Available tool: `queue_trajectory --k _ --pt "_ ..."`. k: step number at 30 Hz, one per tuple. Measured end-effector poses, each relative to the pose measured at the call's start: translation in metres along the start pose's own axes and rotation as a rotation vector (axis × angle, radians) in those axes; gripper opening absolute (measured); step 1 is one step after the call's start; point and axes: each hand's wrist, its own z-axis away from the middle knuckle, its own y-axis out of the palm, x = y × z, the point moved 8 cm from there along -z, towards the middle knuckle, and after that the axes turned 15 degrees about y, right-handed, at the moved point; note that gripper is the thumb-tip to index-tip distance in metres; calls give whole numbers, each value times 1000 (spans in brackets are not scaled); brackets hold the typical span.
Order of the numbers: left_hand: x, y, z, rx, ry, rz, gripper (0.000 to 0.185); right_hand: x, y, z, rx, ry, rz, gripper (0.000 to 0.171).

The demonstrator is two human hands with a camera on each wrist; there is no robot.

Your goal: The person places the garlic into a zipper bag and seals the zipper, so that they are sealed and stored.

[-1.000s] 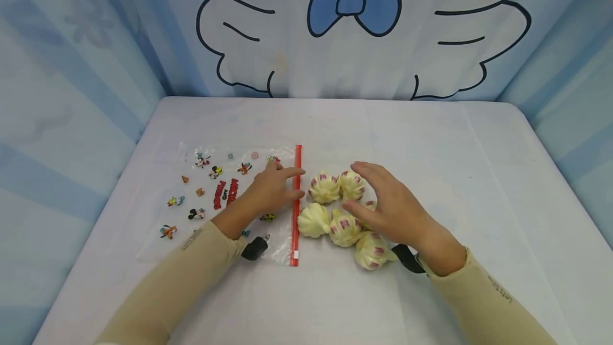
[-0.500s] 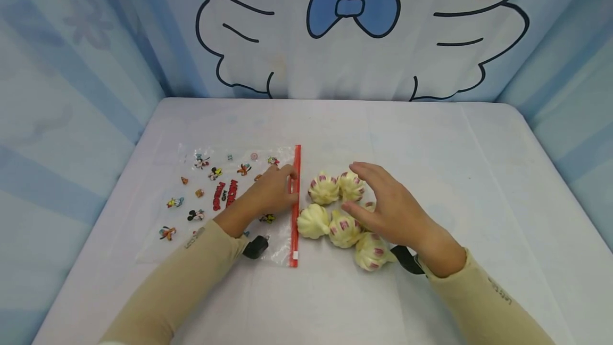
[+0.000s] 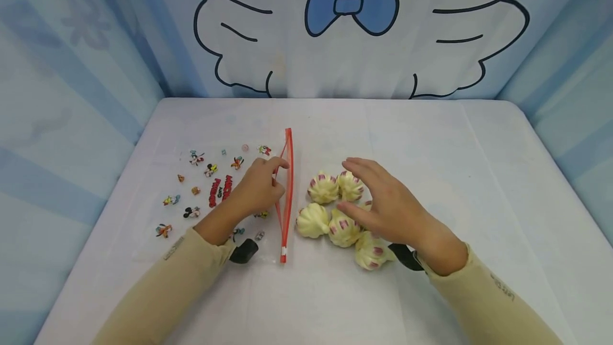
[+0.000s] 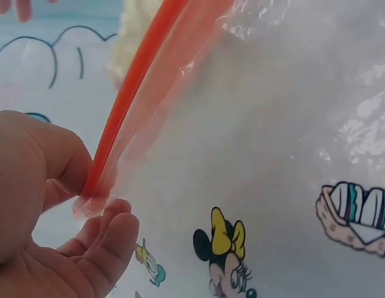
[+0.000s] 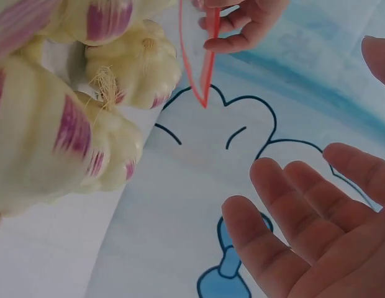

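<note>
Six garlic bulbs [image 3: 344, 229] are clustering on the white table [image 3: 479, 190], pale yellow w/ purple-pink streaks, one mostly hiding under the R hand [image 3: 394, 202]. Clear bag [image 3: 207, 204] is lying flat-ish just L of the garlic, small gap btwn them, its mouth facing the bulbs. L hand [image 3: 261, 189] is pinching the red zip [image 3: 289, 190] at the bag's mouth, thumb & fingers gripping the edge; the zip's two sides are parting there, so the mouth is gaping a bit, & in the R wrist view the red edges are meeting in a V at the far end. R hand is holding nothing: its fingers are spreading loosely, relaxed & apart, hovering over the garlic's R side w/out gripping any. Bag is showing small cartoon figs & red lettering [image 3: 220, 191]; L wrist view is giving a close look at a mouse fig. [image 4: 226, 257] w/ yellow bow, plus a basket pic [image 4: 357, 214] nr the edge. Both arms are wearing tan sleeves [image 3: 483, 292], w/ a black piece [image 3: 244, 252] showing under each cuff. Behind the table a curtain [image 3: 351, 68] is hanging, pale blue & white, w/ a big blue bow [image 3: 351, 7] & black outlines.
</note>
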Motion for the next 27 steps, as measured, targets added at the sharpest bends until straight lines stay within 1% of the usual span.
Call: queue_trajectory --k 4,8,10,13,18,23,27 --pt "-11 -16 5 -39 19 6 53 5 -3 -2 -11 -24 0 68" --pt "-25 -28 10 -63 35 -7 65 9 -4 -5 -18 -38 9 67" --pt "-31 -32 12 -75 46 -14 68 13 -4 -8 -17 -43 14 66" --pt "-40 -35 16 -89 67 -21 70 18 -2 -15 1 -42 9 65" --pt "-57 -38 20 -89 99 -22 72 27 5 -29 57 -31 -37 63" --pt "-73 -40 24 -87 159 -26 75 36 16 -42 114 -36 -91 58" --pt "-82 -41 26 -93 202 -28 77 39 23 -49 142 -37 -116 56"
